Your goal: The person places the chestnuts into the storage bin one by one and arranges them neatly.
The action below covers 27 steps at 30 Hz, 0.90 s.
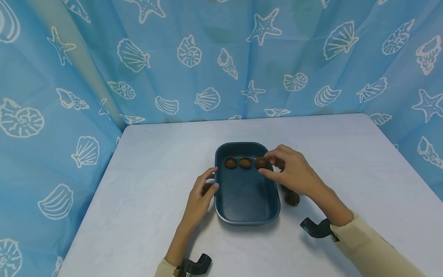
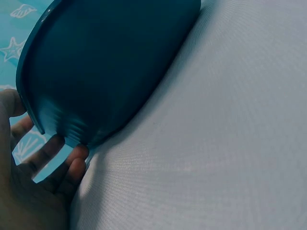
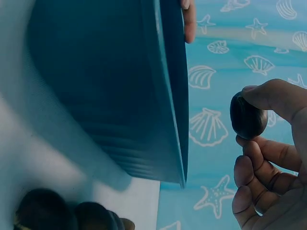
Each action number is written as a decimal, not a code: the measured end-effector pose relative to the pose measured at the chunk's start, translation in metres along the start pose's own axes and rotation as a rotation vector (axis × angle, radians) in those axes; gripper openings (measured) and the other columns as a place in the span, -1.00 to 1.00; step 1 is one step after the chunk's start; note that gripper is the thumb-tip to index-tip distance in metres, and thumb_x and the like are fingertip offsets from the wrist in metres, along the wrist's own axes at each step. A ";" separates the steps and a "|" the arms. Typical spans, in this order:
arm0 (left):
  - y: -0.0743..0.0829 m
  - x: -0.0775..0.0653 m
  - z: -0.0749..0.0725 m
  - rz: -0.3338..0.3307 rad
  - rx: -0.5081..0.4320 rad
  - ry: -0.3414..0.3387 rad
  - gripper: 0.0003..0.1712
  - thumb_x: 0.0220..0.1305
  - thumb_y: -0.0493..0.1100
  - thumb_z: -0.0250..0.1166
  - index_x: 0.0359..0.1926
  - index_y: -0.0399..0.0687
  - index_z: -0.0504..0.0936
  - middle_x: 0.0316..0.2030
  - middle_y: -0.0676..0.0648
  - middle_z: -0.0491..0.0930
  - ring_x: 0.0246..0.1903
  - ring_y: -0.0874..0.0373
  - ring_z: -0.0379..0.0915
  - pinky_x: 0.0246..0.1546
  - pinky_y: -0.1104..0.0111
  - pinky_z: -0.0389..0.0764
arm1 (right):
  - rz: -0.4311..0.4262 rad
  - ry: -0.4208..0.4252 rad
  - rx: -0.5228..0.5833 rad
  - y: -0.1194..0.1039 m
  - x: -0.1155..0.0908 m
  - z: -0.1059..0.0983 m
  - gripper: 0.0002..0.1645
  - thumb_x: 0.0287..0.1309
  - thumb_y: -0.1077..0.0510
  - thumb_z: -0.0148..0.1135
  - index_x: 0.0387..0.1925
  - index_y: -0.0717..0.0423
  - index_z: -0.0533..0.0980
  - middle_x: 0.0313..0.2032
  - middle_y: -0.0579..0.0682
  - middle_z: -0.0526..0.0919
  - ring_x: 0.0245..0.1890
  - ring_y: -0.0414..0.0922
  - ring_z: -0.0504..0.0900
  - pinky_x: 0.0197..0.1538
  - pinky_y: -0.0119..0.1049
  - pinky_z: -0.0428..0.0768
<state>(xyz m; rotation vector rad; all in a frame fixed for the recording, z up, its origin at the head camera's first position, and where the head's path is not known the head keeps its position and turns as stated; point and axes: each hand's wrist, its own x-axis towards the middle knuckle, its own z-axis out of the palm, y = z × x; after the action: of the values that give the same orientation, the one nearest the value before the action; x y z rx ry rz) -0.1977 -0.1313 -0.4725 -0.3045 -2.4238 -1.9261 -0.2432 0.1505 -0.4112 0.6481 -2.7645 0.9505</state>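
A dark blue-grey rectangular tray (image 1: 247, 200) with rounded corners stands on the table. Two brown chestnuts, a left chestnut (image 1: 230, 163) and a smaller chestnut (image 1: 245, 163), lie in a row toward its far end. My right hand (image 1: 294, 169) pinches another smooth brown chestnut (image 3: 248, 115) between thumb and fingers, over the tray's right rim. With fingers spread and lightly bent, my left hand (image 1: 202, 192) touches the tray's left side; the left wrist view shows its fingertips (image 2: 80, 152) against the outer wall.
On the table just right of the tray lie more chestnuts (image 1: 292, 198), partly hidden by the right hand and seen dark in the right wrist view. A white cloth covers the table (image 1: 155, 165). A blue shell-print curtain (image 1: 207, 57) hangs behind and at both sides.
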 end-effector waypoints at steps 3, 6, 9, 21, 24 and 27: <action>0.000 0.000 0.000 -0.003 -0.001 0.000 -0.47 0.51 -0.20 0.12 0.44 0.01 0.36 0.21 -0.14 0.39 0.07 -0.02 0.50 0.12 0.08 0.49 | -0.026 -0.006 -0.005 -0.002 0.006 0.003 -0.59 0.13 -0.04 0.48 -0.04 0.04 0.62 -0.28 -0.06 0.50 -0.31 -0.09 0.46 -0.25 -0.19 0.51; 0.000 0.000 0.000 -0.006 0.002 0.002 -0.47 0.50 -0.20 0.12 0.44 0.01 0.36 0.21 -0.14 0.40 0.06 -0.02 0.50 0.12 0.07 0.49 | -0.032 -0.020 -0.005 -0.005 0.012 0.006 -0.59 0.13 -0.03 0.48 -0.03 0.05 0.63 -0.27 -0.04 0.51 -0.28 -0.09 0.47 -0.24 -0.17 0.49; 0.001 0.000 0.000 -0.012 0.006 0.006 -0.47 0.50 -0.20 0.12 0.43 0.02 0.37 0.21 -0.14 0.40 0.06 -0.01 0.50 0.12 0.07 0.49 | -0.023 -0.042 0.008 -0.008 0.018 0.010 -0.59 0.13 -0.04 0.47 -0.04 0.05 0.63 -0.28 -0.03 0.51 -0.25 -0.05 0.48 -0.25 -0.16 0.48; 0.002 0.000 -0.001 -0.007 -0.006 -0.004 -0.48 0.50 -0.20 0.11 0.43 0.03 0.37 0.22 -0.20 0.39 0.05 -0.03 0.50 0.12 0.08 0.49 | -0.100 -0.076 -0.030 -0.020 0.042 0.020 -0.61 0.11 0.01 0.49 -0.08 0.10 0.65 -0.30 0.01 0.52 -0.32 -0.08 0.48 -0.28 -0.18 0.48; 0.002 0.000 -0.002 -0.003 -0.008 -0.008 -0.48 0.51 -0.20 0.11 0.43 0.03 0.37 0.21 -0.20 0.39 0.05 -0.02 0.51 0.11 0.09 0.51 | -0.107 -0.082 -0.044 -0.022 0.048 0.023 -0.62 0.10 0.01 0.50 -0.09 0.10 0.65 -0.30 0.02 0.53 -0.33 -0.09 0.48 -0.28 -0.18 0.48; 0.002 0.001 -0.002 -0.007 -0.004 -0.008 -0.48 0.51 -0.20 0.11 0.43 0.02 0.37 0.21 -0.19 0.39 0.05 -0.02 0.51 0.11 0.10 0.51 | -0.125 -0.090 -0.051 -0.022 0.053 0.025 -0.63 0.10 0.02 0.50 -0.11 0.11 0.66 -0.32 -0.01 0.52 -0.34 -0.09 0.48 -0.28 -0.19 0.47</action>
<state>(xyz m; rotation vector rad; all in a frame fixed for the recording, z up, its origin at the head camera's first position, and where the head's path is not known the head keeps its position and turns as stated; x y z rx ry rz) -0.1981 -0.1326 -0.4702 -0.3048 -2.4291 -1.9368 -0.2808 0.1005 -0.4045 0.8636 -2.7759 0.8426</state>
